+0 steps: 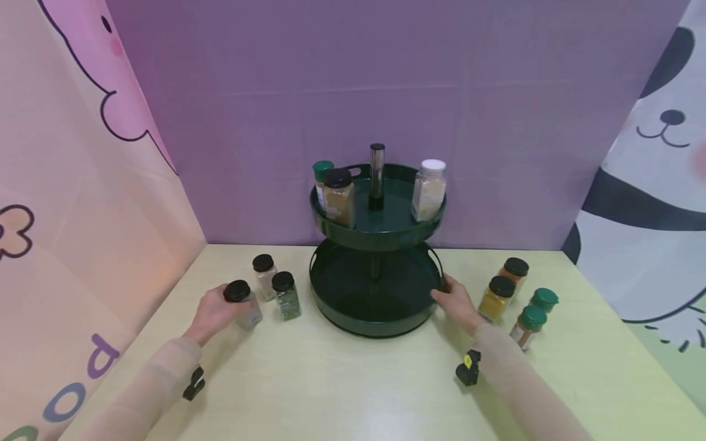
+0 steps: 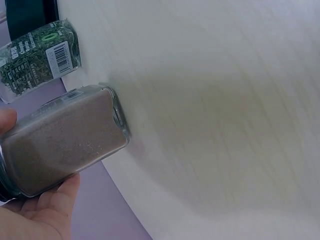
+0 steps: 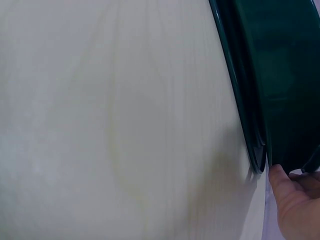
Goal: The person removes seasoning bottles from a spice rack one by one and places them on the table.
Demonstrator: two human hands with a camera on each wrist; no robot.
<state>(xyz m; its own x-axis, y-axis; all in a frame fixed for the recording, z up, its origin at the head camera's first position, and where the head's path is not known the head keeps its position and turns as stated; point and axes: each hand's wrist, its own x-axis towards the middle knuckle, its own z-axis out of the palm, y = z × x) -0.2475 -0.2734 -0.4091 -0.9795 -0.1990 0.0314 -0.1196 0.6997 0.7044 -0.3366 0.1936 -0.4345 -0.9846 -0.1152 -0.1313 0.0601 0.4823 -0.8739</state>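
Observation:
A dark green two-tier round rack point(image 1: 377, 318) stands mid-table with a steel post. Its upper tray point(image 1: 380, 236) carries a brown spice jar point(image 1: 339, 197), a green-capped jar point(image 1: 321, 174) behind it and a white-capped jar point(image 1: 428, 190). My left hand point(image 1: 216, 313) grips a black-capped jar of pale grey powder point(image 1: 242, 303) point(image 2: 65, 140) standing on the table left of the rack. My right hand point(image 1: 455, 301) holds the lower tray's right rim point(image 3: 252, 150), thumb point(image 3: 285, 187) against its edge.
Beside the held jar stand a pinkish jar point(image 1: 265, 276) and a green herb jar point(image 1: 287, 295) point(image 2: 37, 57). Right of the rack are several jars: yellow point(image 1: 497, 298), orange point(image 1: 514, 272) and two green-capped ones point(image 1: 529, 326). Cloth backdrops enclose the table point(image 1: 342, 386) on three sides.

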